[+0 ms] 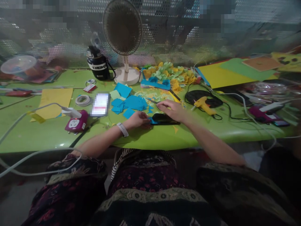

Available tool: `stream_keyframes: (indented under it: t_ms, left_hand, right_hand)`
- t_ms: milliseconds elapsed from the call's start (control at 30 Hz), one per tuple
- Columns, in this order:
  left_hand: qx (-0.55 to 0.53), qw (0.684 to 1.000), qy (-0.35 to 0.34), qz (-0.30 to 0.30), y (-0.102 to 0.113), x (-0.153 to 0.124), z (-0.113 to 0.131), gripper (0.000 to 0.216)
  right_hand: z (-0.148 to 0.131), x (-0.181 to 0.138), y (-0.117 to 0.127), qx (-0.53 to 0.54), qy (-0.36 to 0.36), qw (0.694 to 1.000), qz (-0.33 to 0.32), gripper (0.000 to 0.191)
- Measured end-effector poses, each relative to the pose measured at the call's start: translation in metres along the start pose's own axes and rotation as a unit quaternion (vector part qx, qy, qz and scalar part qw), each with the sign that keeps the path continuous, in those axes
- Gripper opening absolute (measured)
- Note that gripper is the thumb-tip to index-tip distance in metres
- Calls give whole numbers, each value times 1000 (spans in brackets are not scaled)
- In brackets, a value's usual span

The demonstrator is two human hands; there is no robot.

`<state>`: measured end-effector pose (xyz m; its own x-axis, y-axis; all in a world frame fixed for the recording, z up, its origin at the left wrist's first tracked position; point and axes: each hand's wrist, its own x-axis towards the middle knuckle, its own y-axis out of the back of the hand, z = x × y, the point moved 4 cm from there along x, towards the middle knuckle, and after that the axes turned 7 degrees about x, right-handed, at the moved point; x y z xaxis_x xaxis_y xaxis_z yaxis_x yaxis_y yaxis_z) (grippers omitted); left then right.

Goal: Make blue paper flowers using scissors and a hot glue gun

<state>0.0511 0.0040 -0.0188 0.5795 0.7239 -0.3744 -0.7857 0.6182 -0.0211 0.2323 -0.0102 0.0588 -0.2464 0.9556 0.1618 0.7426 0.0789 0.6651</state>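
Observation:
My left hand (138, 120) rests on the green table (47, 131), fingers curled and pinching a small blue paper piece (152, 121) beside a black oblong object (164, 119). My right hand (171, 108) lies over the far side of that black object, fingers bent and pointing left toward a thin dark tool (150, 99); whether it grips anything is unclear. A pile of blue paper squares (130, 103) lies just beyond my left hand. A white band sits on my left wrist.
A small fan (123, 37) and a black jug (98, 64) stand at the back. A yellow glue gun (204, 105), tape roll (82, 100), magenta socket (76, 123), yellow sheet (55, 99), paper scraps (169, 73) and cables surround the hands.

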Motion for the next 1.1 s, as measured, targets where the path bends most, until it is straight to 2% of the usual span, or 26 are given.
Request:
stream_keyframes:
  t_ms: [200, 400, 700, 1100]
  left_hand:
    - [5, 1000, 1, 8, 0, -2, 1, 25]
    - [39, 999, 15, 25, -3, -5, 4, 20]
    - [58, 998, 3, 30, -3, 0, 1, 17]
    - [78, 996, 27, 45, -3, -1, 4, 15]
  right_hand:
    - [-15, 40, -34, -33, 40, 999, -14, 57]
    - [-5, 47, -59, -122, 41, 990, -56, 57]
    - [-3, 46, -69, -206, 41, 976, -61, 49]
    - [-5, 46, -69, -183, 37, 980, -74, 49]
